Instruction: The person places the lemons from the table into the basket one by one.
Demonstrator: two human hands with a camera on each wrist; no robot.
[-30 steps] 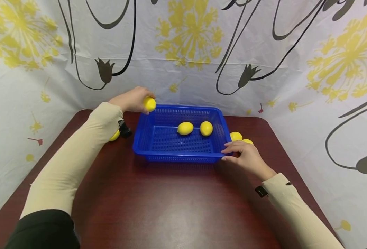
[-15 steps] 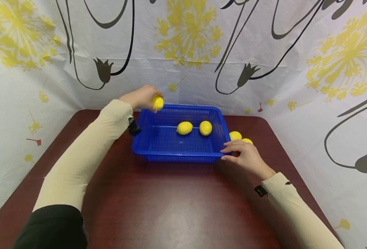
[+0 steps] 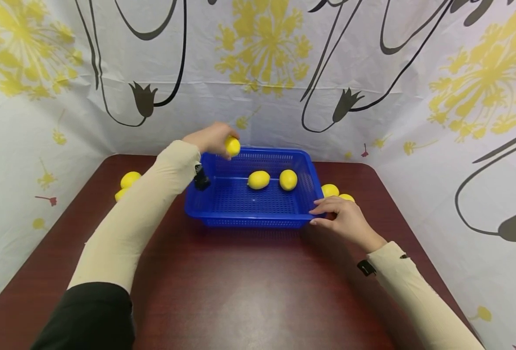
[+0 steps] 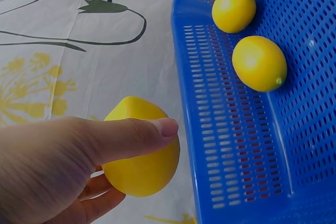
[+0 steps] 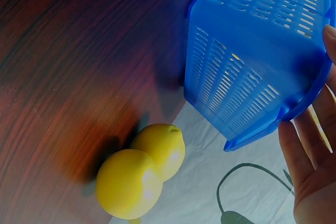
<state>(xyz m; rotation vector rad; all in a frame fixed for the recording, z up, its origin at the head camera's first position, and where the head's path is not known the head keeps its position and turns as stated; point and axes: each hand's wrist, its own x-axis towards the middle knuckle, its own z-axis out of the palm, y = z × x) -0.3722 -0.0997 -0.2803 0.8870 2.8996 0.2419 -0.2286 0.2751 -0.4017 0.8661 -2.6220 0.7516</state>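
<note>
My left hand (image 3: pixel 214 138) grips a yellow lemon (image 4: pixel 144 166), thumb across one side and fingers behind it. It is up over the back left corner of the blue plastic basket (image 3: pixel 258 215). Inside the basket lie two lemons, one (image 3: pixel 258 180) near the middle and another (image 3: pixel 288 180) to its right. At the basket's front right corner, my right hand (image 3: pixel 347 221) holds the rim between thumb and fingers; in the right wrist view its fingers (image 5: pixel 294 150) reach along the rim's edge.
Two lemons (image 5: pixel 128 184) rest on the dark red table (image 3: pixel 249 282) just right of the basket. On the left, two more lemons (image 3: pixel 131 179) sit partly behind my left sleeve. A patterned white cloth (image 3: pixel 266 116) hangs behind the table.
My left hand has carried its lemon rightward from beside the basket's back left corner to over its back rim. Lemons on the left have come out from behind the arm. The right hand stays put.
</note>
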